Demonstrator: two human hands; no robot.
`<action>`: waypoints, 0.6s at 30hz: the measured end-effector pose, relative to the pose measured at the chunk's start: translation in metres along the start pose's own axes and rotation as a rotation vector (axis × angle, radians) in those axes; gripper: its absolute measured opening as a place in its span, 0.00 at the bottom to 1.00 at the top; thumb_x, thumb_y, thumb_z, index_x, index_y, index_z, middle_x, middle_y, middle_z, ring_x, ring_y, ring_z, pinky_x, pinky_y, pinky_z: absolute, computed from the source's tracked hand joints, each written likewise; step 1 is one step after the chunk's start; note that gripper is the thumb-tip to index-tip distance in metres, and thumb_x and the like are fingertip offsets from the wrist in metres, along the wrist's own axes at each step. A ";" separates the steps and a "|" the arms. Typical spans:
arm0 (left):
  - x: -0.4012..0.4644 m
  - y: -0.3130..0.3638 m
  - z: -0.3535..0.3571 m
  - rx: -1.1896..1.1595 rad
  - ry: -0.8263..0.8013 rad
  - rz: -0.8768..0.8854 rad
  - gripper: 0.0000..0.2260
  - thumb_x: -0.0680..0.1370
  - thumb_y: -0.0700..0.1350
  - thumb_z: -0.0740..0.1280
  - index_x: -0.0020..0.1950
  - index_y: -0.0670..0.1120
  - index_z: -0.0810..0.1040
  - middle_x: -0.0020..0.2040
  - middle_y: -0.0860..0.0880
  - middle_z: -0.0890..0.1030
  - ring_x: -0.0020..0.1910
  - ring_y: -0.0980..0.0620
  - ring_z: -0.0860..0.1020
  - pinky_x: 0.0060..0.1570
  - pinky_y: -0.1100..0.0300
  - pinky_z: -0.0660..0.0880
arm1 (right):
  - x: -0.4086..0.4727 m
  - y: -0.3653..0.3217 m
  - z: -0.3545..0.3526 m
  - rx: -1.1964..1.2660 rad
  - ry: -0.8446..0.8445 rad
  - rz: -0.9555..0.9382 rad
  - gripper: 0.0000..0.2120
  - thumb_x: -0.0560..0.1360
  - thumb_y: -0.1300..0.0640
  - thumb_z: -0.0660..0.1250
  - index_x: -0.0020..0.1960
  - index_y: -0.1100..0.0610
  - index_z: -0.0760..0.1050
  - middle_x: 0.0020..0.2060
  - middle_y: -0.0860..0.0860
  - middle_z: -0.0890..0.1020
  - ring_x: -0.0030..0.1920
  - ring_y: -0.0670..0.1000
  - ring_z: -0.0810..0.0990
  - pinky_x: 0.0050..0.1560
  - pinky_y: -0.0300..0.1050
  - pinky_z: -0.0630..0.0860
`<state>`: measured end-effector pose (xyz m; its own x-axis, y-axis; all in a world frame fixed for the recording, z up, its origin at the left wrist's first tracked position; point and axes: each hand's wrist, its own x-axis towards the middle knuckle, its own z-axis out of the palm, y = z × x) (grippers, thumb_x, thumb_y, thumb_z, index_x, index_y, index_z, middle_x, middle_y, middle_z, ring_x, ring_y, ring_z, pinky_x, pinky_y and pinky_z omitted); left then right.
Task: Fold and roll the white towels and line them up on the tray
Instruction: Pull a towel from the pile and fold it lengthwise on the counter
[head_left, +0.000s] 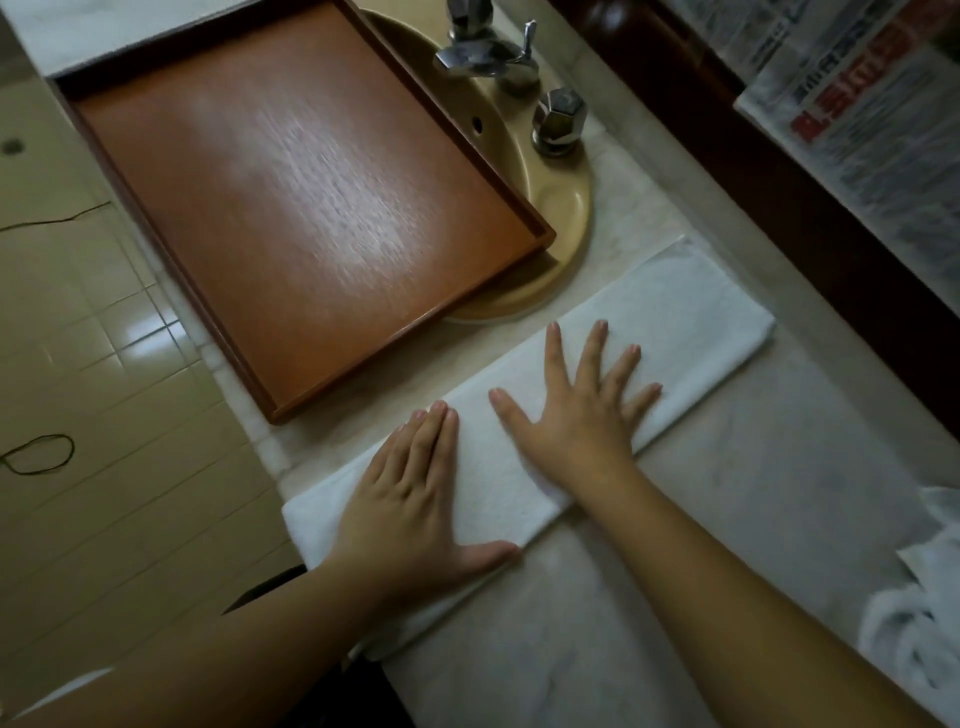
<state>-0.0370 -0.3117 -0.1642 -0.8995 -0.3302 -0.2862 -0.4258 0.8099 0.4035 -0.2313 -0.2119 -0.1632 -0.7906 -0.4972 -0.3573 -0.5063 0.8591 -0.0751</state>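
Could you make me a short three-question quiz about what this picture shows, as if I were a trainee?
1. True or false: rolled towels already lie in the brown wooden tray.
2. What are the left hand and the right hand doing to the folded white towel?
A. pressing it flat
B. lifting it
C. wringing it
3. Fill in: the tray rests partly over the beige ____ beside the chrome tap.

Key
1. False; the tray holds nothing.
2. A; both hands lie on it with fingers straight, and the towel lies as a long strip on the pale marble counter.
3. Sink.
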 end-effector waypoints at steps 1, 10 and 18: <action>0.000 0.001 -0.001 0.006 -0.001 -0.003 0.61 0.66 0.87 0.48 0.80 0.50 0.24 0.81 0.52 0.26 0.81 0.53 0.29 0.81 0.52 0.37 | -0.002 0.000 0.006 0.000 0.001 0.021 0.49 0.70 0.16 0.38 0.81 0.41 0.28 0.82 0.56 0.32 0.79 0.71 0.31 0.71 0.81 0.38; 0.004 0.004 -0.001 0.090 0.015 0.109 0.58 0.70 0.85 0.50 0.85 0.46 0.37 0.85 0.48 0.36 0.83 0.50 0.35 0.82 0.47 0.42 | 0.031 0.034 -0.010 0.021 0.032 0.089 0.53 0.64 0.12 0.37 0.81 0.39 0.30 0.83 0.53 0.35 0.80 0.70 0.34 0.71 0.81 0.39; 0.001 -0.008 -0.001 0.123 0.004 0.125 0.57 0.71 0.84 0.52 0.86 0.46 0.43 0.86 0.47 0.43 0.85 0.49 0.41 0.81 0.46 0.47 | 0.068 0.083 -0.036 -0.002 0.035 0.125 0.53 0.64 0.12 0.37 0.81 0.38 0.32 0.83 0.49 0.35 0.80 0.67 0.33 0.73 0.80 0.39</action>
<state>-0.0349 -0.3187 -0.1665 -0.9452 -0.2249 -0.2366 -0.2954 0.8978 0.3265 -0.3397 -0.1785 -0.1601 -0.8589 -0.3906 -0.3313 -0.4040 0.9142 -0.0304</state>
